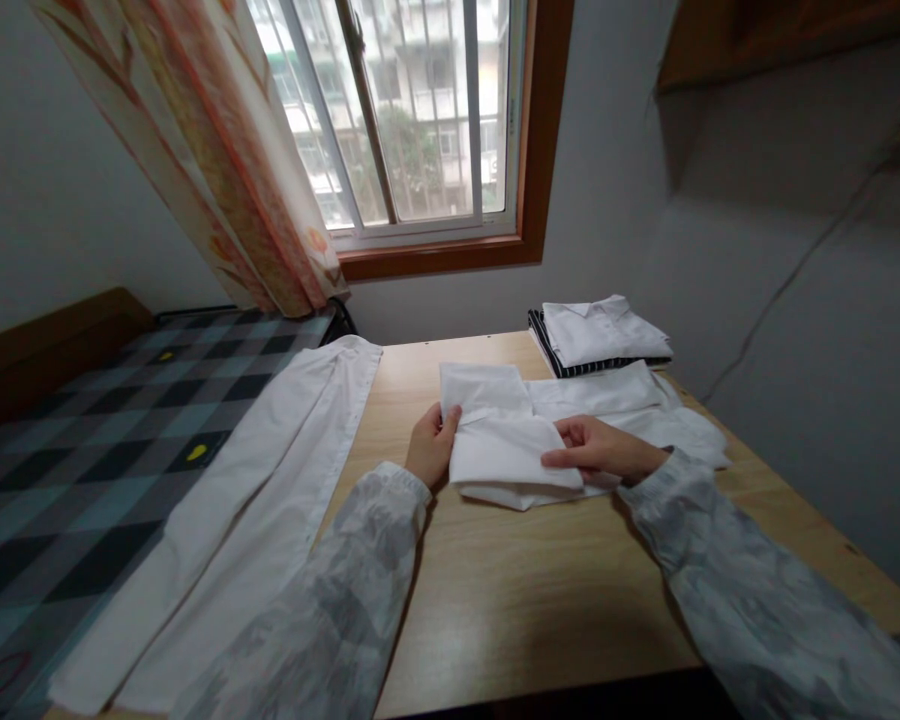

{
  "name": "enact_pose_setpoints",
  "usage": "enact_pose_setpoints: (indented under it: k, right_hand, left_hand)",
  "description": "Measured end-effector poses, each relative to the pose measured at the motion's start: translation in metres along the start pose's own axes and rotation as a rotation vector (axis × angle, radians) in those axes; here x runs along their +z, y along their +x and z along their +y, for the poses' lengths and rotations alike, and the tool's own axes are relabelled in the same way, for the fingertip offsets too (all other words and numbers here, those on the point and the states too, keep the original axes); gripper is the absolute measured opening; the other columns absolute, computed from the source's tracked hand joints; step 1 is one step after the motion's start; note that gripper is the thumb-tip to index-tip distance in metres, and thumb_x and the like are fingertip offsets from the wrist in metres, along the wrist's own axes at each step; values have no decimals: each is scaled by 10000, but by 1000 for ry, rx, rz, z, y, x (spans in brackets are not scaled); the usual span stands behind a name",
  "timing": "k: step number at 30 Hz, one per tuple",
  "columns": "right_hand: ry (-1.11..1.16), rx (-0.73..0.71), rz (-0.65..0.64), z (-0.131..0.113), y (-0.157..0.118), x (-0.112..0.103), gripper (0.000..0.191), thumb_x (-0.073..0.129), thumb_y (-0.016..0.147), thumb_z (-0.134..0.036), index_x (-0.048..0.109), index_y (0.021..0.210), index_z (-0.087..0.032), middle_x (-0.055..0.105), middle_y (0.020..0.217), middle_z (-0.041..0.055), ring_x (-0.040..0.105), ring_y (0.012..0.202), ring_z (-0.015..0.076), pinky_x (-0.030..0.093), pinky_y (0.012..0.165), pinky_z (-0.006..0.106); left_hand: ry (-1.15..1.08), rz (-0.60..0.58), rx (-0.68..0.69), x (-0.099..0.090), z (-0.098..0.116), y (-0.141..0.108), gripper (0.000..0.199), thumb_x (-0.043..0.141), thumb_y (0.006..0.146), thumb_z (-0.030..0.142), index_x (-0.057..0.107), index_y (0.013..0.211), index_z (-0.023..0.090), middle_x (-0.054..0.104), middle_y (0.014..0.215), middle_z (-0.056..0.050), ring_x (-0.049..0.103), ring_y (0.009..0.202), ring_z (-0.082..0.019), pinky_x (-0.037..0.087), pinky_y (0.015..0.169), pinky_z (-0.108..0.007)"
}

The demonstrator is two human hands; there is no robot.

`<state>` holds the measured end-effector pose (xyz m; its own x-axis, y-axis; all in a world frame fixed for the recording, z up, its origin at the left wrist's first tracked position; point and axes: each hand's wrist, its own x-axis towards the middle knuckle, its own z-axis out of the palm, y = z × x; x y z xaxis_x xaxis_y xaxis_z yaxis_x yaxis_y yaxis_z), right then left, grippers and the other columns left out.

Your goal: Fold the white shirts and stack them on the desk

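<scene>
A white garment (495, 440), partly folded into layers, lies across the middle of the wooden table (532, 590), its unfolded part stretching to the right. My left hand (433, 443) pinches the left edge of the folded part, thumb on top. On the right side of the fold, my right hand (596, 450) grips the cloth, with its index finger pointing left over the fabric. Another white garment (270, 500) is laid out lengthwise along the table's left side. At the back right is a stack with a white folded shirt (604, 330) on top of black striped cloth (596, 368).
To the left is a bed with a checked cover (67, 470). Behind the table are a wall, a window (420, 120) and a patterned curtain (225, 150). A wooden shelf (780, 45) hangs at the upper right, and a cable (787, 280) runs down the right wall.
</scene>
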<state>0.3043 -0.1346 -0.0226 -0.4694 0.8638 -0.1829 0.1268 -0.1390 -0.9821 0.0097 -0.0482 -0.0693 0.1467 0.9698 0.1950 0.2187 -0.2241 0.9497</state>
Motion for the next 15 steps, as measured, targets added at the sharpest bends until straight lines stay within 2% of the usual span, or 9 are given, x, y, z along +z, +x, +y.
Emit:
enact_pose_setpoints:
  k: [3,5,7,9,12,15]
  right_hand:
    - [-103,77,-119,-4,-7,-7,457,920,794,-574,750,896,-162,555,474,-73,368,376,67,226,384,195]
    - [-143,141,-193,-5,-10,-10,467,919,782,-587,705,782,-172,577,484,-55,365,372,62,195,376,196]
    - [-150,164,-203,-4,-10,-11,496,917,769,-608,673,732,-178,608,517,-38,374,379,59,182,374,201]
    - [-143,132,-121,0,-6,-10,518,872,807,-651,652,731,-188,615,539,-35,362,376,61,182,375,215]
    - [-181,-2,105,10,3,-7,495,787,883,-668,660,785,-199,636,587,-28,418,421,88,264,421,236]
    - [-435,-149,297,19,12,-6,383,783,902,-572,735,851,-195,668,661,-4,547,575,142,380,536,261]
  left_hand:
    - [-19,16,-20,-2,1,1,480,691,924,659,740,988,185,766,897,-45,641,822,-219,474,713,-297]
    - [-46,7,-37,-3,0,2,505,713,908,669,756,1018,177,789,947,-60,667,867,-232,497,751,-309]
    - [-93,-18,-71,-4,-2,4,543,741,888,677,767,1069,166,811,1023,-84,697,929,-253,524,802,-328]
    - [-138,-61,-119,-5,-2,5,597,775,864,679,762,1137,149,821,1107,-119,725,986,-281,554,851,-364]
    - [-135,-168,-157,-9,0,6,692,896,773,623,730,1234,135,811,1238,-168,747,1087,-336,587,945,-446]
    - [-92,-265,-145,-20,3,8,780,1000,642,544,712,1246,142,795,1308,-178,743,1178,-374,583,1042,-513]
